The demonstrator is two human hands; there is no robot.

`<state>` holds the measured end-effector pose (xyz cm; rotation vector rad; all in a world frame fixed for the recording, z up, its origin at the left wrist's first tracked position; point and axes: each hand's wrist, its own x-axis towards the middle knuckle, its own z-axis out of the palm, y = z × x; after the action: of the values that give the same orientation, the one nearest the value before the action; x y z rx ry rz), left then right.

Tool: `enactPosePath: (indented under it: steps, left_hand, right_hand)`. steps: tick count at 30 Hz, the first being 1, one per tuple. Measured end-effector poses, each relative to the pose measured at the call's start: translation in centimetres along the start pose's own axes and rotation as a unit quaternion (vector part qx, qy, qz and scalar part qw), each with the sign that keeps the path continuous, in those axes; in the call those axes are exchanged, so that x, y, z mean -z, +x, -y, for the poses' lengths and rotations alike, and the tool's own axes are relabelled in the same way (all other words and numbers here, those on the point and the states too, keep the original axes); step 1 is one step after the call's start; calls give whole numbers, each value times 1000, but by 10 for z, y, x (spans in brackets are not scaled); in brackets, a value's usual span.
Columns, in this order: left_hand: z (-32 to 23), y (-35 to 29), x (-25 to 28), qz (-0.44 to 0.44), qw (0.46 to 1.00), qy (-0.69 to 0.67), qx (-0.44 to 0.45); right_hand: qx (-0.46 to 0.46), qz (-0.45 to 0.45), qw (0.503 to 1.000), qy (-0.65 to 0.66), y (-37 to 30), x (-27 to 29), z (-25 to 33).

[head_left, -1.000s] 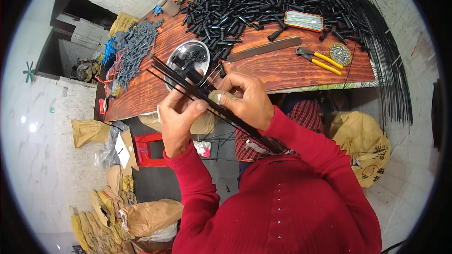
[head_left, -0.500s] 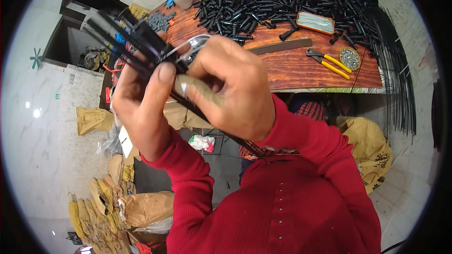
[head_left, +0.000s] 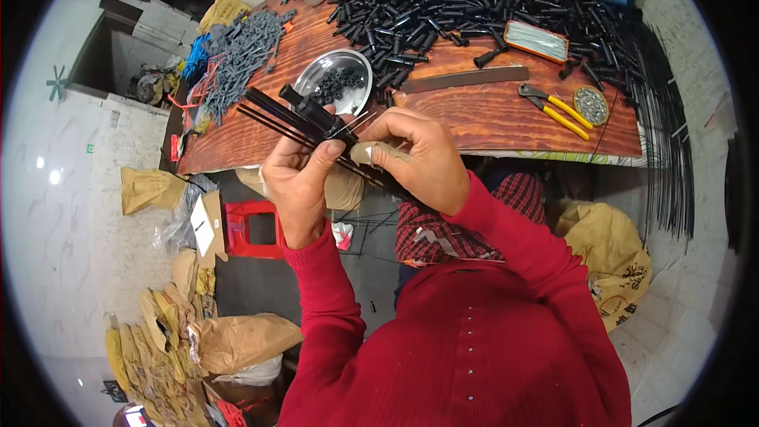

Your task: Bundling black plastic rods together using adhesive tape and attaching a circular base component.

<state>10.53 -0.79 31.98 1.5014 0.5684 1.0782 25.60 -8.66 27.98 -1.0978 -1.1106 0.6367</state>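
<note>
From upper left to mid-frame, black rods (head_left: 283, 113) have been lowered, gripped by left hand (head_left: 299, 183); right hand (head_left: 427, 156) curled near wire ends (head_left: 358, 122), hold cannot be told; work apparently uninterrupted.

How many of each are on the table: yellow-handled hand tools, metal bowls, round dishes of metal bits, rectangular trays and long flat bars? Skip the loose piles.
Yellow-handled hand tool: 1
Metal bowl: 1
Round dish of metal bits: 1
Rectangular tray: 1
Long flat bar: 1
Total: 5
</note>
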Motion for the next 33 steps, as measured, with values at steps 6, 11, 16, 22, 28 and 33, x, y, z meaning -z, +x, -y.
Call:
enactPosePath:
  steps: [6,11,16,22,28,33]
  left_hand:
    - [0,1,-3,-26,997,67,8]
    - [30,-2,12,1,997,40,67]
    - [38,2,11,0,998,11,54]
    - [45,2,16,-13,997,-8,69]
    - [44,5,15,3,998,-2,67]
    - [45,5,13,4,998,-13,67]
  right_hand:
    - [-13,2,999,38,3,-4,-9]
    - [-48,-25,998,14,-1,-13,-46]
    - [-97,-5,993,64,1,-9,-54]
    - [-100,32,993,61,0,-1,-43]
    - [-92,39,990,99,2,5,-46]
    - [-89,26,996,-3,-3,4,-37]
